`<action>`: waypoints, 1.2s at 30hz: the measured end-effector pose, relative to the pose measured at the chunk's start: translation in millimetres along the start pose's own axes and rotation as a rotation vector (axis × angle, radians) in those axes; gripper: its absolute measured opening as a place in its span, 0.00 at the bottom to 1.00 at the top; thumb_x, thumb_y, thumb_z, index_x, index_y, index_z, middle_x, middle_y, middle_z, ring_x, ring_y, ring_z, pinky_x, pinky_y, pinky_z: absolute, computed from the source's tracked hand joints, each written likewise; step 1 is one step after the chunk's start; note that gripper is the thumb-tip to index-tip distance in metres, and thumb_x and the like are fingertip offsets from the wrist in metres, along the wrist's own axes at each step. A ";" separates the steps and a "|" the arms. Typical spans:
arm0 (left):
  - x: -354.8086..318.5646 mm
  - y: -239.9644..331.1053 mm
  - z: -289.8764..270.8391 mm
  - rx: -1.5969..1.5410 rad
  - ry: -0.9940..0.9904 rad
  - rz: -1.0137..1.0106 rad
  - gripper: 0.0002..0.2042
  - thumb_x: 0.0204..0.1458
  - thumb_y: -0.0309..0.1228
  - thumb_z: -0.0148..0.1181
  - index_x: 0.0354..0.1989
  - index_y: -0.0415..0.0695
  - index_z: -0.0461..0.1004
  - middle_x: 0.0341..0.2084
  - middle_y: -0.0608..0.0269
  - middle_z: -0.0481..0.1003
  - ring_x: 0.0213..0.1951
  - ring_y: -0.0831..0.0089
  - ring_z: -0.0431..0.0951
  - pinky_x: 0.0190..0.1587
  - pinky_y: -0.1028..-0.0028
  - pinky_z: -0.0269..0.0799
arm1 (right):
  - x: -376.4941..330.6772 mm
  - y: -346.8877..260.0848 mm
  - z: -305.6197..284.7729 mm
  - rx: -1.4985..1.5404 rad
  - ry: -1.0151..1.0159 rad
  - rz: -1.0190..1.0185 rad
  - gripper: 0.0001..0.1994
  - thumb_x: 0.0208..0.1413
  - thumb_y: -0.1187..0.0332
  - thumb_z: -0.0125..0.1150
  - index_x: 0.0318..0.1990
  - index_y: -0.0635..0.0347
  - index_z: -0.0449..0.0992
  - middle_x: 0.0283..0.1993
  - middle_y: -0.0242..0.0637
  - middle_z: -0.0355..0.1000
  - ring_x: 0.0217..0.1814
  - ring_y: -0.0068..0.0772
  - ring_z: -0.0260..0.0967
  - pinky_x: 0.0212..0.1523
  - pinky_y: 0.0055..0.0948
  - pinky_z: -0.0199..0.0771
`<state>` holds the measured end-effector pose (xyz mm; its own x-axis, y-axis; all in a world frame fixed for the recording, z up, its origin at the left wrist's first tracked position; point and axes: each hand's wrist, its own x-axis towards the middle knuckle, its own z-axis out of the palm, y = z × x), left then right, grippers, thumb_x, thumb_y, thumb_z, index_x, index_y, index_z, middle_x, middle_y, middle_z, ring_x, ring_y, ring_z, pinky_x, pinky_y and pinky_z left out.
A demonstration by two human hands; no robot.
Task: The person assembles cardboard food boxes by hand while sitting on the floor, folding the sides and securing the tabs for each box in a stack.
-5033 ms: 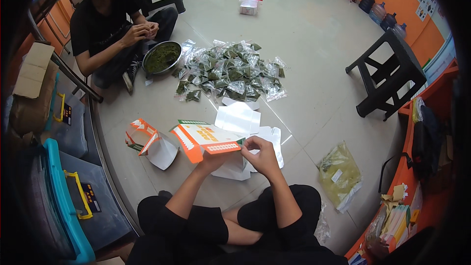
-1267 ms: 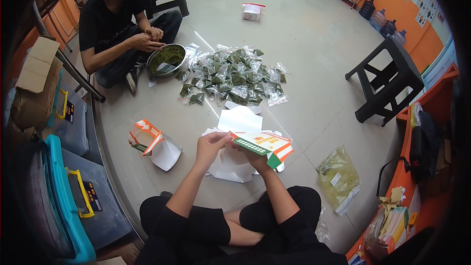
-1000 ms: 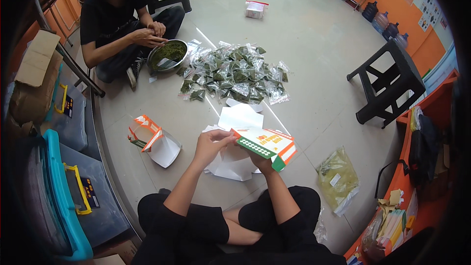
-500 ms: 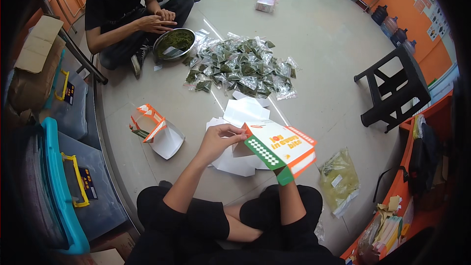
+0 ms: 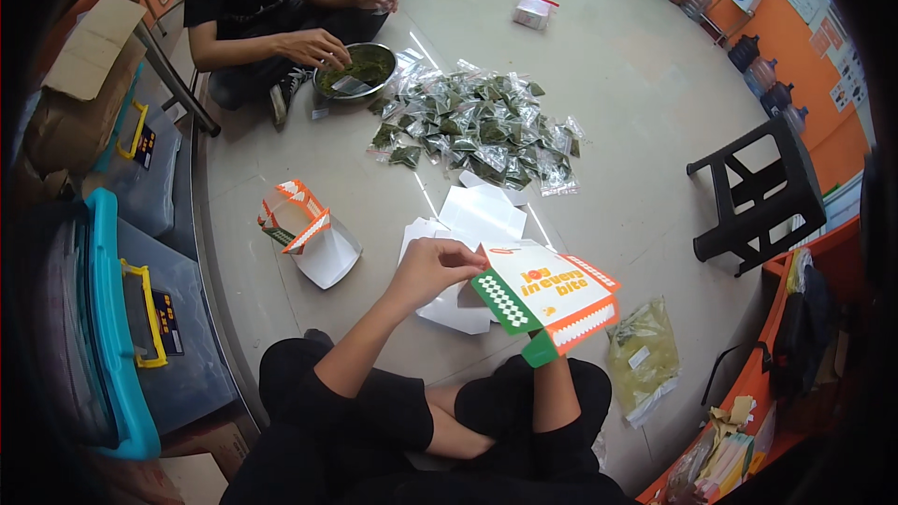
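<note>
Right hand hidden, probably behind carton (image 5: 550,294)

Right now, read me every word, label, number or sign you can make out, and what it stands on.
I won't copy out wording; here is where print shows:
Printed carton, pinched by the left hand: large orange and yellow lettering on its white panel, legible.
Black labels on storage bins: pale lettering, small.
White label on the yellowish plastic bag: too small to read.
Wall posters: too small to read.
</note>
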<state>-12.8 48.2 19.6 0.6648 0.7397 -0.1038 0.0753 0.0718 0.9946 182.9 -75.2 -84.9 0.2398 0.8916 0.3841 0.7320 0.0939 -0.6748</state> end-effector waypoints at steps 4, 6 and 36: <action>-1.9 -3.4 -1.1 0.029 -0.016 0.002 0.06 0.44 0.22 0.64 0.32 0.36 0.78 0.31 0.59 0.79 0.34 0.76 0.79 0.41 0.78 0.74 | -0.5 0.2 1.6 -0.001 -0.002 -0.005 0.14 0.56 0.68 0.56 0.49 0.61 0.71 0.46 0.37 0.72 0.45 0.29 0.70 0.45 0.27 0.69; 0.6 -11.8 -3.4 0.036 -0.028 0.136 0.06 0.44 0.22 0.64 0.31 0.37 0.77 0.31 0.60 0.79 0.35 0.75 0.79 0.41 0.77 0.74 | 0.9 -0.3 4.8 0.002 0.004 -0.017 0.14 0.55 0.68 0.56 0.48 0.61 0.71 0.45 0.37 0.72 0.44 0.29 0.71 0.44 0.26 0.70; 23.6 -66.8 -37.0 0.489 -0.006 -0.288 0.27 0.39 0.40 0.66 0.43 0.33 0.67 0.33 0.53 0.75 0.34 0.67 0.77 0.38 0.68 0.73 | 54.4 -49.6 -21.3 0.362 0.167 0.407 0.11 0.55 0.66 0.57 0.37 0.68 0.75 0.29 0.38 0.71 0.29 0.24 0.67 0.26 0.23 0.67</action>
<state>-29.6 85.7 -49.0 0.5701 0.7325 -0.3721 0.5893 -0.0490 0.8064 173.3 -40.8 -17.1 0.5762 0.8081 0.1226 0.3011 -0.0704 -0.9510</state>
